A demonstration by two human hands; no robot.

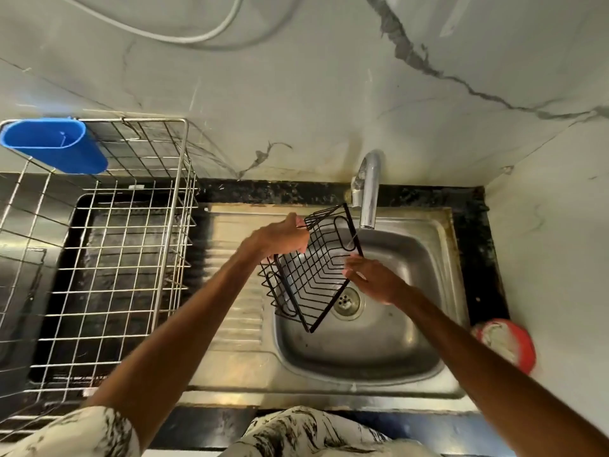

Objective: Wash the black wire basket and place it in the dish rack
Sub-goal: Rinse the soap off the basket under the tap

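Observation:
The black wire basket (313, 268) hangs tilted on its side over the steel sink (408, 324), just under the tap (369, 192). A thin stream of water falls on its upper right corner. My left hand (283, 239) grips the basket's upper left rim. My right hand (372, 278) lies against the basket's right edge, fingers stretched along the wires. The silver wire dish rack (108, 258) stands on the counter to the left of the sink, apart from the basket.
A blue plastic cup holder (56, 143) hangs on the rack's back left corner. A red dish with whitish soap (504, 341) sits on the counter at the sink's right. The marble wall rises right behind the tap. The sink's drainboard (237, 324) lies between rack and basin.

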